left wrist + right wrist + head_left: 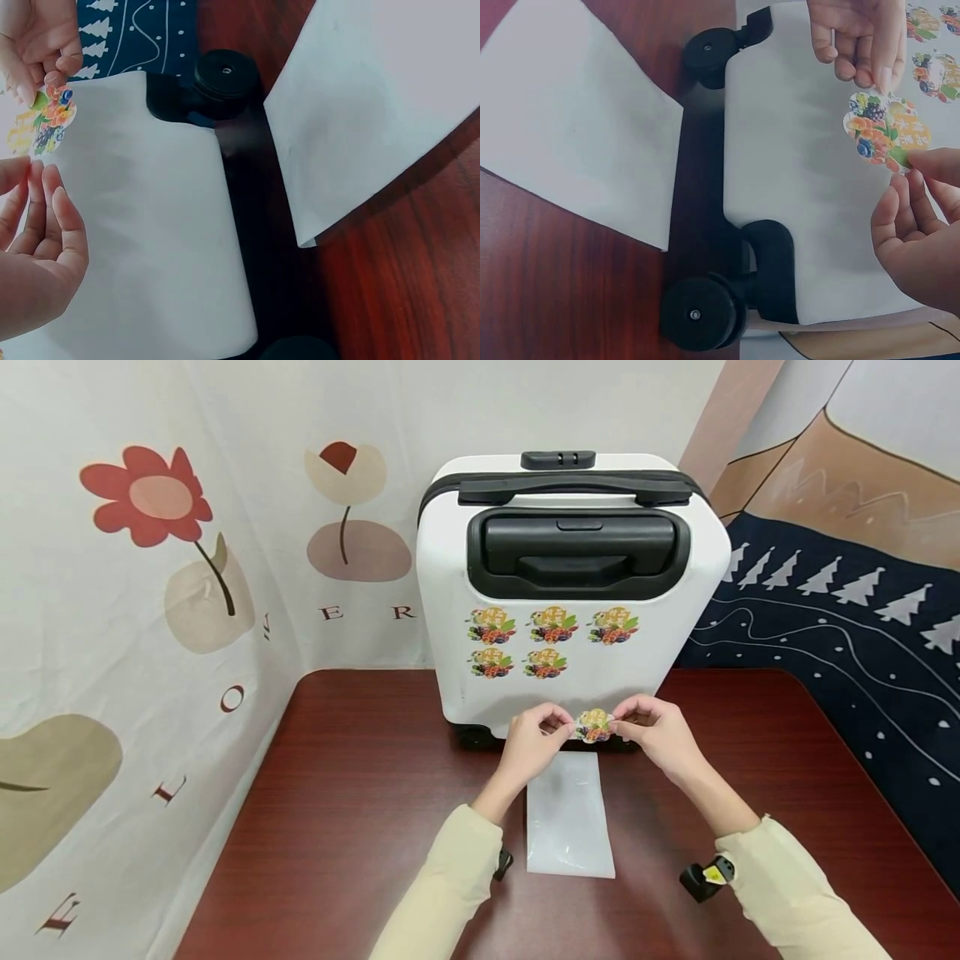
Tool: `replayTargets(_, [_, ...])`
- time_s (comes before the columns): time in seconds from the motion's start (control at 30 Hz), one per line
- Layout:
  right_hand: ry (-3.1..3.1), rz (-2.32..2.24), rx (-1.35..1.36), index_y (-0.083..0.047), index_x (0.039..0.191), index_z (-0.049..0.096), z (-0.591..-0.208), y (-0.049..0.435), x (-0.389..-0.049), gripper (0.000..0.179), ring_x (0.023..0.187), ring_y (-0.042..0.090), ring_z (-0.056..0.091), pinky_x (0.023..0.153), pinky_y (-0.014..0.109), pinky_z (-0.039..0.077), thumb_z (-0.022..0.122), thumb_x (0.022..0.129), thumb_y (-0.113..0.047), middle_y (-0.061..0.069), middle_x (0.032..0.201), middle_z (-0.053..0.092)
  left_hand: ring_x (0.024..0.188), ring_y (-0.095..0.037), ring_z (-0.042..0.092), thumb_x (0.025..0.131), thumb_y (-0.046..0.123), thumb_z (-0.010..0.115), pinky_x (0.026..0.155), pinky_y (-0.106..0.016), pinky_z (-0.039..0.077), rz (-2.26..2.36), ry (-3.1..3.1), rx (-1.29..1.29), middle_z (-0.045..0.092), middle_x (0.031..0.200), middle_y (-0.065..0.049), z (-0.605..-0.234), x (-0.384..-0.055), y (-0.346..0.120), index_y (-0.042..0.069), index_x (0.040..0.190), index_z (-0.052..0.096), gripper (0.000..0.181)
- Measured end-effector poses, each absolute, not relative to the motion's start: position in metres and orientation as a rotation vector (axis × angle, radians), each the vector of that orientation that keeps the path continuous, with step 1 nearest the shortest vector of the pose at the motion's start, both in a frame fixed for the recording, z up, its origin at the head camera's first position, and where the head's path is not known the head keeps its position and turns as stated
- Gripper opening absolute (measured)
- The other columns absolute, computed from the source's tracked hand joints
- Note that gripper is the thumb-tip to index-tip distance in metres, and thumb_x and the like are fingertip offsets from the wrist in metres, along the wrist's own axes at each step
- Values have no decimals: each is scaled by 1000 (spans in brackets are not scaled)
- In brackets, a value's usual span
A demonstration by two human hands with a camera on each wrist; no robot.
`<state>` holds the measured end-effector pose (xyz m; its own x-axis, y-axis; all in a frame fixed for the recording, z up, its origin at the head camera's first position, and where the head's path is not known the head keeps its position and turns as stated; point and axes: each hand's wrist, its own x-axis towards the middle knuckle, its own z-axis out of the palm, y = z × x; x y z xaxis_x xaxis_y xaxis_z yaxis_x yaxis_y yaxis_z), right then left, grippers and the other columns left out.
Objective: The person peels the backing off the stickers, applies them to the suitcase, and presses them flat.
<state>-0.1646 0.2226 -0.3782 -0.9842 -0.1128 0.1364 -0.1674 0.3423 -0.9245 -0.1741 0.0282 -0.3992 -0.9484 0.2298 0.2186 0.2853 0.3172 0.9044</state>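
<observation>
A colourful fruit sticker (593,726) is stretched between both hands, in front of the lower part of a white suitcase (480,693). My left hand (534,739) pinches its left edge between thumb and fingertips. On the opposite edge, my right hand (660,733) pinches it the same way. The right wrist view shows the sticker (885,131) face on, with berries and yellow lettering. Five like it are stuck on the suitcase: three in an upper row, such as the middle sticker (553,625), and two below, at left and centre.
A white sheet (570,818) lies on the dark red wooden table (337,827) between the forearms. Black suitcase wheels (699,313) stand at the table's far side. Behind hang a flower-printed cloth (255,460) and a dark blue tree-patterned cloth (847,635).
</observation>
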Motion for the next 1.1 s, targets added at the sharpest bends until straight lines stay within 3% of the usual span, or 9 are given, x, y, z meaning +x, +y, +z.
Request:
replayTargets(0.53, [-2402, 1731, 287, 8, 83, 59, -363, 217, -172, 6, 62, 7, 55, 59, 18, 48, 63, 80, 6, -5, 71, 60, 66, -10, 55, 86, 9, 62, 63, -18, 46, -1665, -2403, -523, 61, 73, -1, -383, -180, 33, 7, 82, 64, 5])
replayTargets(1.1, [-2317, 1696, 280, 0, 81, 62, -346, 211, -174, 5, 61, 7, 53, 56, 17, 46, 67, 79, 2, -5, 72, 59, 65, -10, 56, 87, 11, 62, 61, -18, 45, -1610, -2359, -521, 62, 73, -2, -369, -186, 34, 7, 85, 63, 5])
